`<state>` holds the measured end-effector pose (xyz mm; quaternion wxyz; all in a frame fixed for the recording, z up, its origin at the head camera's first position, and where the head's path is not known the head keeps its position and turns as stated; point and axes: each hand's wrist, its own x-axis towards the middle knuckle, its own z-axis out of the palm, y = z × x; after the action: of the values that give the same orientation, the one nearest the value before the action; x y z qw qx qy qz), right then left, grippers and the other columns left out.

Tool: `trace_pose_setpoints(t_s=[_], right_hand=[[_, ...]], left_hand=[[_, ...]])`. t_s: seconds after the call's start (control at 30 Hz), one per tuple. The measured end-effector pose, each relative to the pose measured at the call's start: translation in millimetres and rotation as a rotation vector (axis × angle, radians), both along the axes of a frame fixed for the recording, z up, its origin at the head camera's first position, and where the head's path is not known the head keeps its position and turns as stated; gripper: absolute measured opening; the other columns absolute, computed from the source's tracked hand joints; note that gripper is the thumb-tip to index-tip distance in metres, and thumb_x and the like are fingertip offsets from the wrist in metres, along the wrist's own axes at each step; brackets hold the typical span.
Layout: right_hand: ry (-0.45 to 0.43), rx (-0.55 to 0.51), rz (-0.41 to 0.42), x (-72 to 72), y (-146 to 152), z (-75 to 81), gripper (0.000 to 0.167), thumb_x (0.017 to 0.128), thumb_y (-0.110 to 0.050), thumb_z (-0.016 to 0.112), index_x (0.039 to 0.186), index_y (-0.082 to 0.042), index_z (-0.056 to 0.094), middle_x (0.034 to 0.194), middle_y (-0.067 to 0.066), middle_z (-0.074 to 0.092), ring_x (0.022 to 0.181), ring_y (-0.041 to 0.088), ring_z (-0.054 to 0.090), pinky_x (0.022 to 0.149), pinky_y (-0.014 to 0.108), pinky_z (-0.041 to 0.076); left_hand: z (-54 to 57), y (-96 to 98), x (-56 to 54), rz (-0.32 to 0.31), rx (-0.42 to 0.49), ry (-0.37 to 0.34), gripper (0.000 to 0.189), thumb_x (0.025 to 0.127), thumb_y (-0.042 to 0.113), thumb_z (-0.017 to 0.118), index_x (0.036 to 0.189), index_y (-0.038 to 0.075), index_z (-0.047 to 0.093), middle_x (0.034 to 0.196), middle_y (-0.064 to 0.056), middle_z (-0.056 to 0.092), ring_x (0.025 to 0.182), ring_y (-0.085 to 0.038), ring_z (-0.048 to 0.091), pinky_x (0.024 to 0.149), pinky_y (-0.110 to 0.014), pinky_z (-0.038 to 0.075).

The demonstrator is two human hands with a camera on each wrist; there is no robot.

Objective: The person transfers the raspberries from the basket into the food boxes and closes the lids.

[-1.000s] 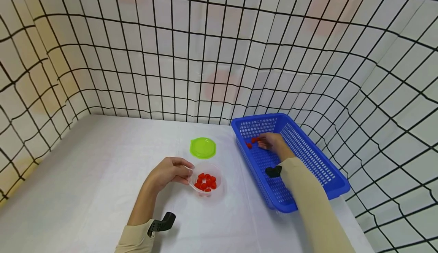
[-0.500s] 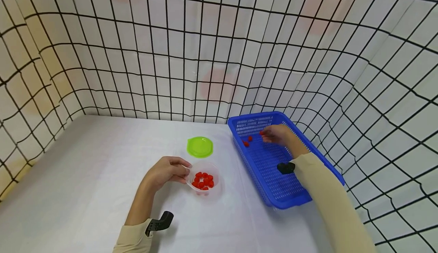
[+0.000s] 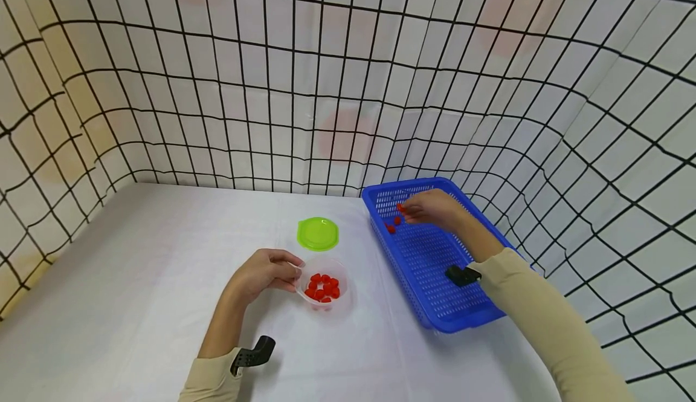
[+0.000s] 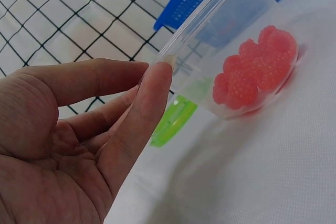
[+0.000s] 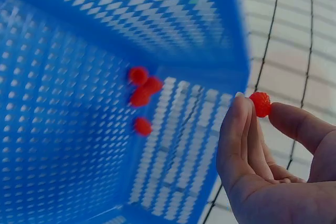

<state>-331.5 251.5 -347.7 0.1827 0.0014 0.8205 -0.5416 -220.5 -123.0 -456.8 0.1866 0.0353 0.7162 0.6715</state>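
Left hand pinches the cup, right hand a berry! A cluster is in; four strays remain in the basket.

My left hand pinches the clear bowl by its rim at nine o'clock; red pieces lie in the bottom. Straight up at twelve o'clock from the bowl I have a green lid on the tabletop. Toward three o'clock, my right hand holds one red piece over the blue basket, near the loose pieces at its ten o'clock.
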Motion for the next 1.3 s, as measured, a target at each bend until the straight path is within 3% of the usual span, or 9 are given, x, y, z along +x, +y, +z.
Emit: trace_pose_setpoints(t_s=[0.2, 0.47, 0.73, 1.0, 1.3], right_hand=[[0.057, 0.0, 0.065, 15.7, -30.2, 16.8, 0.031, 0.1, -0.009, 0.062, 0.12, 0.014, 0.062, 0.098, 0.009, 0.072, 0.083, 0.017, 0.071, 0.083, 0.032, 0.063], [0.112, 0.034, 0.103, 32.0, -68.9, 26.4, 0.028, 0.098, -0.014, 0.065, 0.111, 0.011, 0.066, 0.107, 0.024, 0.071, 0.085, 0.025, 0.074, 0.089, 0.042, 0.062], [0.081, 0.004, 0.2, 41.7, -99.8, 14.8, 0.023, 0.098, -0.011, 0.064, 0.109, 0.008, 0.069, 0.105, 0.023, 0.072, 0.084, 0.022, 0.073, 0.084, 0.037, 0.063], [0.01, 0.054, 0.278, 50.8, -122.7, 1.8, 0.023, 0.096, -0.012, 0.067, 0.112, 0.004, 0.071, 0.106, 0.019, 0.074, 0.085, 0.023, 0.073, 0.085, 0.037, 0.063], [-0.069, 0.098, 0.389, 57.3, -135.4, -13.9, 0.024, 0.094, -0.016, 0.068, 0.109, 0.001, 0.073, 0.106, 0.021, 0.073, 0.103, 0.042, 0.07, 0.085, 0.036, 0.063]], left_hand=[[-0.2, -0.2, -0.1, -0.006, -0.004, 0.004, 0.028, 0.094, 0.008, 0.063, 0.115, -0.009, 0.067, 0.092, -0.011, 0.069, 0.068, -0.02, 0.068, 0.071, -0.032, 0.064], [1.2, -0.3, 0.3, -0.002, 0.001, 0.009, 0.028, 0.094, 0.009, 0.064, 0.114, -0.01, 0.067, 0.091, -0.011, 0.069, 0.067, -0.019, 0.067, 0.071, -0.032, 0.064], [-0.3, -1.0, -0.1, 0.001, -0.006, 0.001, 0.028, 0.094, 0.009, 0.064, 0.115, -0.009, 0.067, 0.093, -0.012, 0.069, 0.067, -0.02, 0.068, 0.071, -0.031, 0.064], [-0.7, -0.7, 0.3, -0.002, -0.006, 0.006, 0.028, 0.094, 0.009, 0.063, 0.116, -0.009, 0.067, 0.095, -0.014, 0.07, 0.069, -0.02, 0.069, 0.072, -0.032, 0.064], [-0.6, -0.5, -0.3, 0.002, -0.008, 0.001, 0.028, 0.094, 0.01, 0.063, 0.115, -0.009, 0.067, 0.093, -0.012, 0.07, 0.069, -0.02, 0.069, 0.072, -0.032, 0.064]])
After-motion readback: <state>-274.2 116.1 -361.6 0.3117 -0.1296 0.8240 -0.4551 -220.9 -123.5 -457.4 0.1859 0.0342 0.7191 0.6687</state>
